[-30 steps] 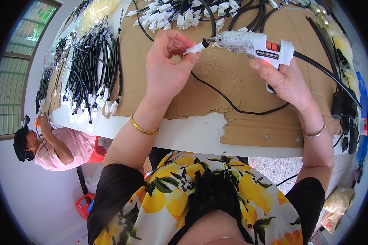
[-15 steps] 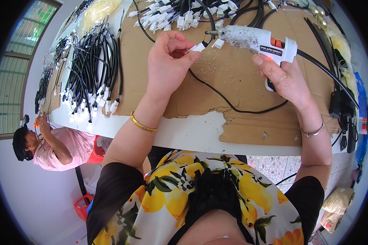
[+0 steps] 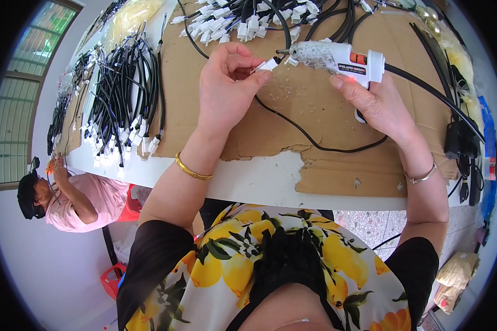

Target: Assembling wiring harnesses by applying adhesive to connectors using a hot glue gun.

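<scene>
Pinched in the fingers of my left hand is a small white plug connector on a black cable. My right hand grips a white hot glue gun with a dark, glue-smeared front end. Its nozzle points left and is at the back end of the connector, where the wires come out; I cannot tell whether it touches. A reddish-orange glow shows in a slot of the gun's body, and a red light shines by my right thumb. A black cord runs from the gun's rear toward the right.
Brown cardboard covers much of the white table. Bundles of black cables with white connectors lie at the left and along the back. Black power adapters sit at the right edge. A co-worker in pink sits at the far left.
My right hand has shifted the glue gun slightly left and a little down, bringing its nozzle closer to the connector. My left hand has stayed in place.
</scene>
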A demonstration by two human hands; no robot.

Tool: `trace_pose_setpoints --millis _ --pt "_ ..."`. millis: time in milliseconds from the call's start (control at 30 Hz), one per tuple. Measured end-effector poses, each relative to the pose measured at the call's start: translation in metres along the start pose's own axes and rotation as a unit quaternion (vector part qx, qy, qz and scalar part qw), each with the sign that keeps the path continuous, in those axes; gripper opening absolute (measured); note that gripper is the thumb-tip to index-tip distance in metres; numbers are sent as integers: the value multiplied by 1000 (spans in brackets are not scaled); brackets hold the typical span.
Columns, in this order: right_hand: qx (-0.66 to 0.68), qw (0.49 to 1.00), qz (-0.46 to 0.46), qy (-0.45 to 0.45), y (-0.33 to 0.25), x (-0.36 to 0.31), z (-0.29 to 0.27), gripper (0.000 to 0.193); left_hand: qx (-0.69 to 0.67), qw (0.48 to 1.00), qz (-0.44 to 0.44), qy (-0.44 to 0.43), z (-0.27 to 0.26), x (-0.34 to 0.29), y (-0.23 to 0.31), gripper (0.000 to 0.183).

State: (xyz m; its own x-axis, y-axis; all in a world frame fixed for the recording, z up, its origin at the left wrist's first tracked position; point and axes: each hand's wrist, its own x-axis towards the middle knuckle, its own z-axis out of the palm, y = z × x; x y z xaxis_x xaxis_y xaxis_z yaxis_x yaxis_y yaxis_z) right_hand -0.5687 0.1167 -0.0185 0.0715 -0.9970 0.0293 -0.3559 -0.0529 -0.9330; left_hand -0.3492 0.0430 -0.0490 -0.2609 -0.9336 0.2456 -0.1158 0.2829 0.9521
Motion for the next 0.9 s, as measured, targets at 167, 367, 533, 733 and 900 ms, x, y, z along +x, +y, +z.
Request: trace_pose_setpoints --millis 167,367,533,733,900 --pt "6 1000 16 -18 2 1 -1 37 15 1000 20 3 0 0 -2 32" --pt "-37 998 32 -27 4 3 -2 40 48 998 48 10 2 0 -1 32" --pt "-25 999 29 -33 5 3 -3 42 2 999 35 14 2 1 -3 32" --pt "-25 998 47 -36 2 2 -4 42 -125 992 -36 3 -1 2 -1 23" --pt "-11 999 17 -24 5 1 -4 45 -172 983 -54 -28 -4 4 -6 17"
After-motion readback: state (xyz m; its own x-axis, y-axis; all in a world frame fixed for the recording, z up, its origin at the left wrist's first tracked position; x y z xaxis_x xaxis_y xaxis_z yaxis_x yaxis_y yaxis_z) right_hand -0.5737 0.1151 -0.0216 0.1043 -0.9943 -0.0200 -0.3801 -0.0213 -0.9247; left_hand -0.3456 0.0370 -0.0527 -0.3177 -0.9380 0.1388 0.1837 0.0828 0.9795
